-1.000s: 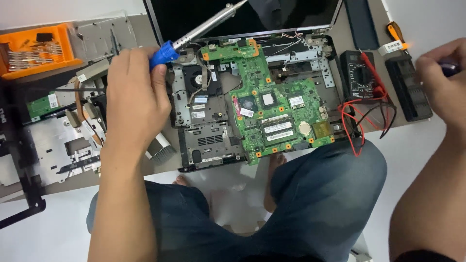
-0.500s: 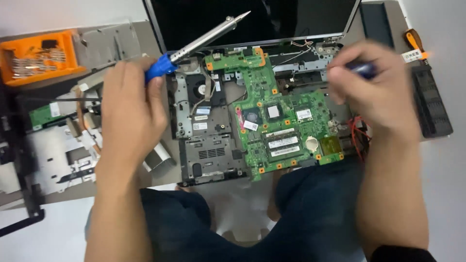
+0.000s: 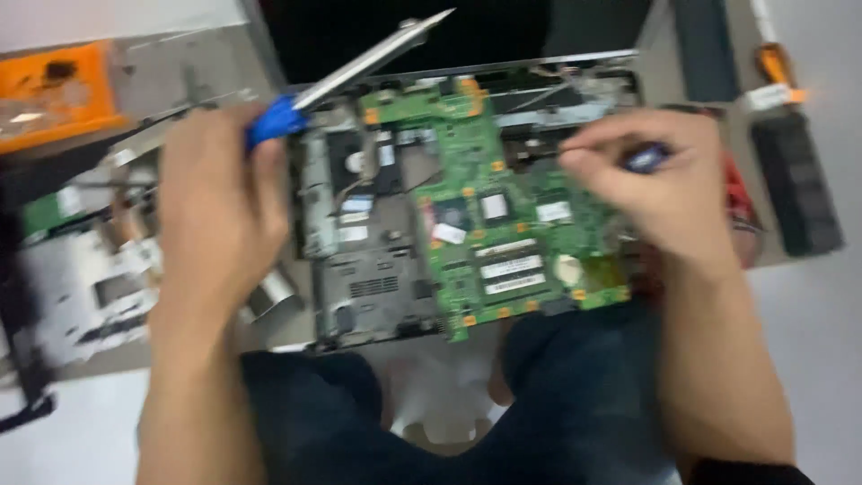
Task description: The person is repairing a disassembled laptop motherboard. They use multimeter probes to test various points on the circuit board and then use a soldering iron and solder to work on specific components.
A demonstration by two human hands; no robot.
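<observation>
My left hand (image 3: 220,211) is closed around the blue-handled soldering iron (image 3: 359,67), just left of the green circuit board (image 3: 503,216), its long axis slanting up and right. My right hand (image 3: 660,184) pinches a small dark tool (image 3: 645,158) over the board's right edge, the nearer hand to it.

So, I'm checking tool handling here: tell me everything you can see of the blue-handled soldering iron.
The blue-handled soldering iron has a long silvery metal shaft that narrows to a pointed tip. The left hand grips its blue handle, most of which the fingers hide. It is tilted, tip aimed up and to the right, held in the air above the top left of the green circuit board, touching nothing else. The picture is blurred.
</observation>
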